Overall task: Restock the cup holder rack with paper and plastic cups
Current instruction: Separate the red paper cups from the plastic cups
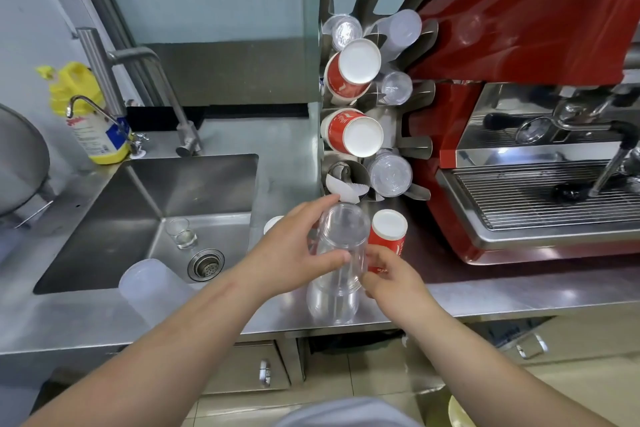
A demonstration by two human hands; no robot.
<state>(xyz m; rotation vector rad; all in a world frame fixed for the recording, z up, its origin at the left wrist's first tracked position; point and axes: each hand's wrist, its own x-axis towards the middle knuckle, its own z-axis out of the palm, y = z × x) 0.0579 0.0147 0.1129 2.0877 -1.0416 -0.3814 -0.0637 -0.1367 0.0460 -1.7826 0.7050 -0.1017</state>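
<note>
1. A red espresso machine (pixel 519 45) fills the right side, standing on a long steel surface (pixel 502 295). A sink (pixel 104 218) is sunk into the surface at the left, with a small glass (pixel 181 232) standing in its basin.

2. The cup holder rack (pixel 412 142) stands upright between sink and machine, just beside the machine's red flank. Its cradles tilt toward the viewer, so cup bottoms face outward and a cup can be pulled off from the front. The left column carries red paper cups (pixel 353 71); the right column carries clear plastic cups (pixel 389 175). The lowest left cradle (pixel 346 180) looks nearly empty, holding only something white.

3. A tall stack of clear plastic cups (pixel 341 253) stands upside down on the surface in front of the rack, near the front edge. It appears to be the stock now being loaded.

4. The left hand (pixel 294 253) wraps the upper part of the stack, fingers curled round the far side and thumb across the front. This grip likely lifts off a batch.

5. The right hand (pixel 391 274) pinches the stack lower down with its fingertips, probably to steady the cups beneath.

6. A short stack of red paper cups (pixel 388 236) waits upside down just behind the right hand, probably next.
</note>
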